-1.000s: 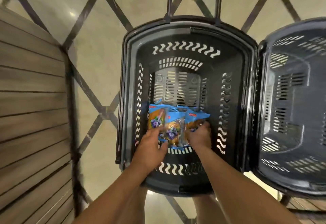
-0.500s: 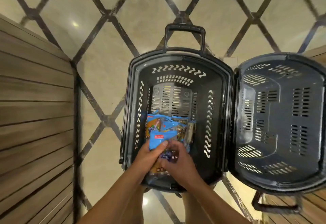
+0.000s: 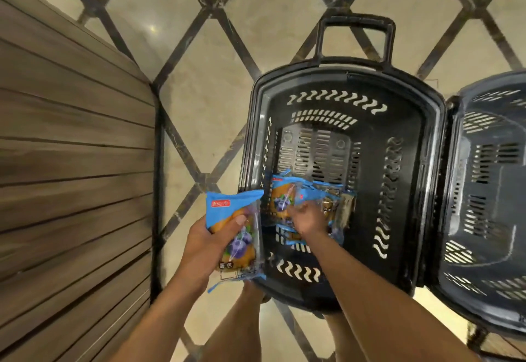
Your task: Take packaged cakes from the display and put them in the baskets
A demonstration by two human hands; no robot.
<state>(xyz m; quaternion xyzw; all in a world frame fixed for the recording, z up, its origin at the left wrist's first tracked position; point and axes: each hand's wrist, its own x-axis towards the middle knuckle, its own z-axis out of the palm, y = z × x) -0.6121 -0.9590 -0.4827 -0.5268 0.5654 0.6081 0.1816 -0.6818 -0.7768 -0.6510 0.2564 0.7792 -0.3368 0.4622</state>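
Lower centre, mid-loading: left hand [image 3: 210, 245] grips blue-wrapped cake packet [image 3: 237, 219] beside black plastic basket [image 3: 398, 111]; right hand [image 3: 308, 218] among packets [image 3: 281, 199] inside, grip unclear. Next: lower packet in.

Wood-look slatted panel [image 3: 71, 162] fills 9 o'clock side, boards running roughly left-right, its dark edge at floor. Glossy beige floor [image 3: 256, 20] from 12 o'clock down centre, crossed by dark diamond-lattice lines [image 3: 182, 57]. Light glare [image 3: 152, 29] at 11 o'clock.
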